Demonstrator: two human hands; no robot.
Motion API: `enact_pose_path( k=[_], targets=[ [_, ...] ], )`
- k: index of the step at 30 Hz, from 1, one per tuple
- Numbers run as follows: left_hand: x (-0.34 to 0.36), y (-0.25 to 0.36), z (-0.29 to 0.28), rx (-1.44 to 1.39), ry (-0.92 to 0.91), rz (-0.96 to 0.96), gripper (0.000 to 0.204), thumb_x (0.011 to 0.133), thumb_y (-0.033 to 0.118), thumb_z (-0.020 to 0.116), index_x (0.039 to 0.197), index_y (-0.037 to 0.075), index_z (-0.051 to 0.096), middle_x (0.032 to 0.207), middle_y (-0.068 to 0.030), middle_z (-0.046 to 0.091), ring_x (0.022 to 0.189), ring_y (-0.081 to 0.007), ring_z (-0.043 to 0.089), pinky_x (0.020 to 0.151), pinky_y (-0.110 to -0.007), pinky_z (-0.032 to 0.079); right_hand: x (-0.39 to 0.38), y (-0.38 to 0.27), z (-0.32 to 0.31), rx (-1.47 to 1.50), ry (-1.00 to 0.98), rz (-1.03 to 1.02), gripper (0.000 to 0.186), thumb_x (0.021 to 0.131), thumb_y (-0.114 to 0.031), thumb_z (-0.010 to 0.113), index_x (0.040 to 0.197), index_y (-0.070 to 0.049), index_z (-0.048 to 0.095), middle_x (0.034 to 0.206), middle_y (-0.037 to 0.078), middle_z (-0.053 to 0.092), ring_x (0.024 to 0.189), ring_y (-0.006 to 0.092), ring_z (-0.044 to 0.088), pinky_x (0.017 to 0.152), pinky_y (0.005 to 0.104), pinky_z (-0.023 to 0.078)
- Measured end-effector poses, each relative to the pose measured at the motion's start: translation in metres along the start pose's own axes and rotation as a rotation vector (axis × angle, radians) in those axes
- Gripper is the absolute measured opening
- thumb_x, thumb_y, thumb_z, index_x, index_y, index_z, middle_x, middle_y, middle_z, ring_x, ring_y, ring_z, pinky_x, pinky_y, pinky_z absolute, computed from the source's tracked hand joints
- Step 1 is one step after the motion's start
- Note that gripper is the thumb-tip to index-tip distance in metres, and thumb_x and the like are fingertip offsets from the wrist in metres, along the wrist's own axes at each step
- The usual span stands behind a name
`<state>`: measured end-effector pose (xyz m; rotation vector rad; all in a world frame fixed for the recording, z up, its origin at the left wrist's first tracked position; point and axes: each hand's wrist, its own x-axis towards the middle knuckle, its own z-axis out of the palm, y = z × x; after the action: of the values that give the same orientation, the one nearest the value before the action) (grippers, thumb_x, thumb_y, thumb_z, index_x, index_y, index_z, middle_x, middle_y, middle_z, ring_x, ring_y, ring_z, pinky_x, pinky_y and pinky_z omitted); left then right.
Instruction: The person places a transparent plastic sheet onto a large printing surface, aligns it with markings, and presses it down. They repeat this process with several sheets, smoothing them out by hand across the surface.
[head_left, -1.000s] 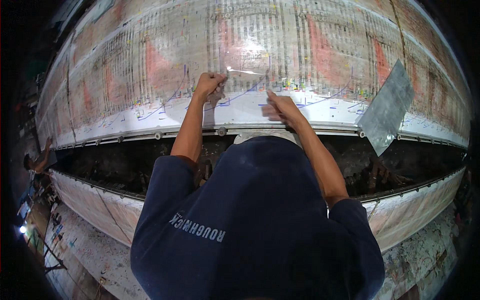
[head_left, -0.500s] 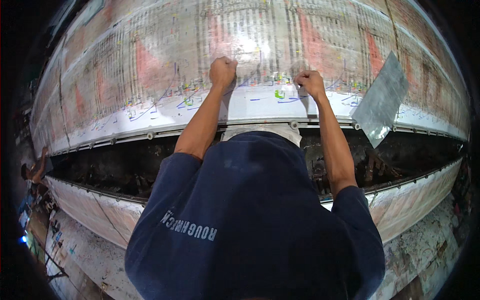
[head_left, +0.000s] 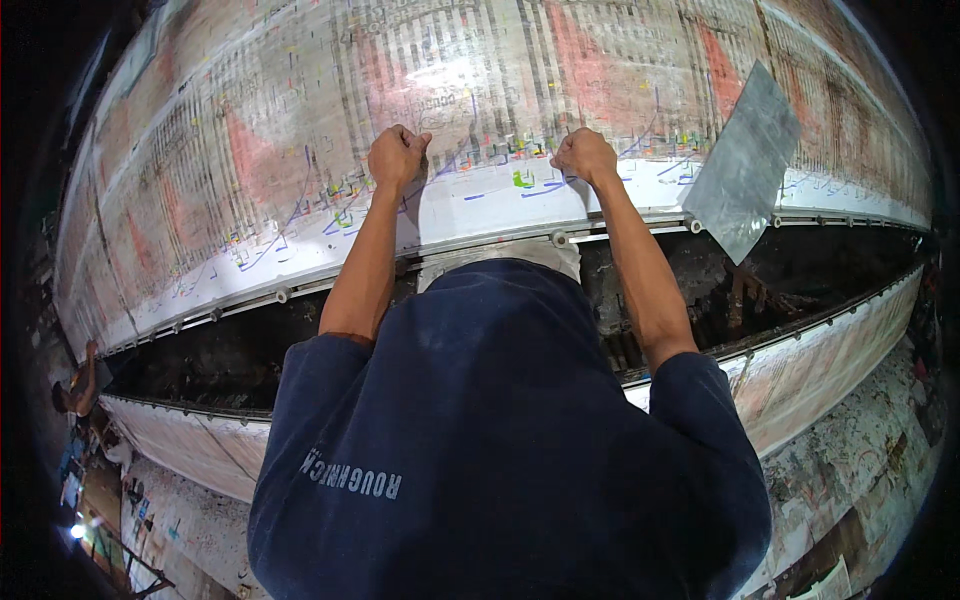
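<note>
**Both fists closed on the printing table, side by side along its length**

The left hand (head_left: 398, 156) sits at about 11 o'clock from the middle of the view, curled into a fist with the knuckles up. It presses onto the long printing table (head_left: 250, 240) where the pale red-stained print gives way to a white margin strip (head_left: 470, 205). Whether it pinches a fold of cloth or a thin sheet lying there cannot be told; the fingers hide whatever is under them.

The right hand (head_left: 585, 155) lies at about 1 o'clock, closed into a fist the same way and at nearly the same height, so neither hand is nearer the surface than the other. The two fists stand apart with a bare stretch of table between them, level with each other along the table's long axis, which runs from 9 o'clock to 3 o'clock and bends with the lens. The worked patch lies directly under and between the fists.

Further right, at about 2 o'clock, a grey metal sheet (head_left: 745, 165) lies tilted across the table's metal edge rail (head_left: 620, 232), well apart from the right hand. Below the rail runs a dark gap (head_left: 800, 270).
</note>
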<state>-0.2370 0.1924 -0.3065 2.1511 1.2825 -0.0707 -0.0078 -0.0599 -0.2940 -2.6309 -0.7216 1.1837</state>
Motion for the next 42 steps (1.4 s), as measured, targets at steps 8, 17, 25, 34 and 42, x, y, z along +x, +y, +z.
enact_pose_path(
  k=[8,17,25,34,42],
  targets=[
    [-0.003,0.000,-0.001,-0.079,0.006,0.050,0.038,0.076,0.041,0.080,0.075,0.005,0.068,0.075,-0.0142,0.070,0.073,-0.0343,0.068,0.066,-0.045,0.051,-0.002,-0.001,-0.001,-0.077,0.048,-0.026,0.024,0.065,-0.028,0.085,0.077,-0.009,0.076,0.084,0.014,0.074,0.083,0.0306,0.072,0.077,0.0415,0.055],
    [-0.003,-0.001,0.003,-0.066,0.027,0.038,0.039,0.078,0.042,0.080,0.074,0.005,0.067,0.077,-0.0147,0.069,0.075,-0.0343,0.067,0.066,-0.046,0.049,-0.004,-0.005,-0.004,-0.103,0.039,-0.030,0.022,0.064,-0.026,0.084,0.076,-0.009,0.076,0.085,0.015,0.074,0.084,0.0319,0.072,0.078,0.0416,0.056],
    [-0.007,-0.004,0.006,-0.064,0.071,0.044,0.040,0.077,0.041,0.081,0.072,0.005,0.066,0.079,-0.0162,0.069,0.078,-0.0360,0.067,0.068,-0.047,0.049,-0.007,-0.007,-0.004,-0.077,0.047,-0.052,0.026,0.063,-0.026,0.085,0.075,-0.006,0.074,0.084,0.018,0.073,0.083,0.0342,0.071,0.077,0.0427,0.056],
    [-0.007,-0.009,0.005,-0.116,0.087,0.090,0.038,0.077,0.037,0.080,0.070,0.004,0.063,0.082,-0.0159,0.067,0.079,-0.0364,0.066,0.069,-0.047,0.049,-0.003,-0.011,-0.001,-0.092,0.056,-0.036,0.025,0.063,-0.025,0.087,0.072,-0.006,0.072,0.081,0.016,0.073,0.081,0.0322,0.072,0.075,0.0412,0.056],
    [-0.015,0.040,0.019,0.197,0.170,0.195,0.036,0.082,0.022,0.071,0.112,0.006,0.057,0.101,-0.0235,0.061,0.094,-0.0422,0.060,0.080,-0.053,0.046,0.000,-0.004,0.008,-0.158,0.141,-0.019,0.032,0.063,-0.024,0.085,0.086,-0.008,0.071,0.091,0.015,0.073,0.092,0.0345,0.071,0.080,0.0442,0.056]
  ],
)
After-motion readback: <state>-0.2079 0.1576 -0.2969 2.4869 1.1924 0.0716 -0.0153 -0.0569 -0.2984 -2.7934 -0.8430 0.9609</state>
